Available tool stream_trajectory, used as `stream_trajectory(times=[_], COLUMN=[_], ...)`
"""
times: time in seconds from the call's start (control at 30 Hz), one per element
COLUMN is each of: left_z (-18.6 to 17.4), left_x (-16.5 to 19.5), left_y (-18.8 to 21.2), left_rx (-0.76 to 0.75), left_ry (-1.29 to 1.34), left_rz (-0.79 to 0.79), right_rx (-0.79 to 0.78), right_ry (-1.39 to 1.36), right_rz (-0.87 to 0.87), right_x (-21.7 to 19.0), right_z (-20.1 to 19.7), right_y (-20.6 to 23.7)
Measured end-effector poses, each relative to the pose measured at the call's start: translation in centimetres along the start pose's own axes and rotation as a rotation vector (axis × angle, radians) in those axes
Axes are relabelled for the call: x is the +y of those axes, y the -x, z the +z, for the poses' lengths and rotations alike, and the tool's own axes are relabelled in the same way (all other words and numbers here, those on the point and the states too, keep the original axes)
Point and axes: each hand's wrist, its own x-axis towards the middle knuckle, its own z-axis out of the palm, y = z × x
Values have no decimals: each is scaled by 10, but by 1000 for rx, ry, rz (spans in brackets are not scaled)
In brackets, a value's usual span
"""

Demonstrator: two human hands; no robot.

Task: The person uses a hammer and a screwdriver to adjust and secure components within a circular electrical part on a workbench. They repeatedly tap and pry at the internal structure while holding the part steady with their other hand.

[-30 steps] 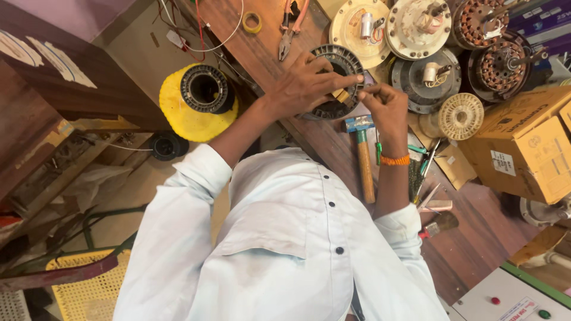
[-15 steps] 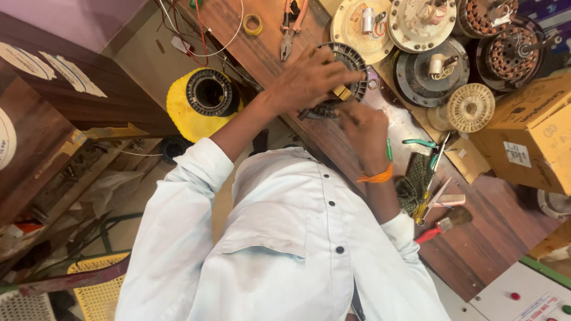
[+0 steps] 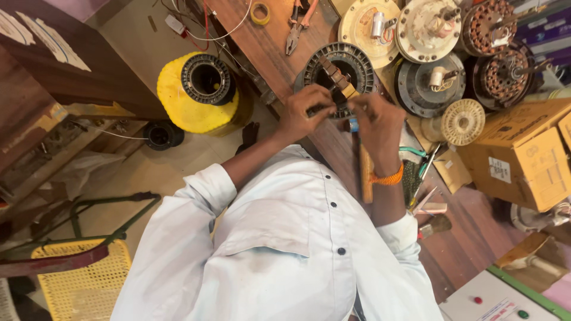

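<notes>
A black ring-shaped motor stator (image 3: 339, 68) lies on the wooden bench (image 3: 267, 53), with a brown and tan strip across its opening. My left hand (image 3: 309, 113) grips the stator's near rim, fingers curled over the edge. My right hand (image 3: 377, 128), an orange thread on its wrist, pinches the same rim beside the strip's tan end. Both hands touch each other there. A wooden-handled hammer (image 3: 364, 172) lies on the bench under my right forearm.
A yellow drum with a black stator on top (image 3: 202, 89) stands left of the bench. Pliers (image 3: 297, 27), a tape roll (image 3: 260, 12), several motor parts (image 3: 428, 30) and cardboard boxes (image 3: 523, 154) crowd the bench. A yellow chair (image 3: 83, 279) and a white panel (image 3: 499, 297) are below.
My left hand has slid from over the stator's top down to its near rim, uncovering the ring. My right hand has shifted right and now meets it at that rim.
</notes>
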Motion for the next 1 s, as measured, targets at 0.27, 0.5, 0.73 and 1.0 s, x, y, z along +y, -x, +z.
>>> stream_trajectory(times=[0.27, 0.5, 0.73, 1.0], left_z=[11, 25, 6, -10], left_x=[10, 14, 10, 2], left_y=[-6, -11, -21, -75], left_rx=[194, 187, -15, -594], left_ry=[36, -209, -525, -598], left_rz=[-331, -439, 330, 348], right_rx=[19, -21, 55, -2], right_ry=[-126, -206, -333, -564], right_rz=[134, 221, 227, 300], right_x=[-7, -11, 17, 39], right_z=[-6, -1, -8, -23], right_y=[-45, -62, -31, 15])
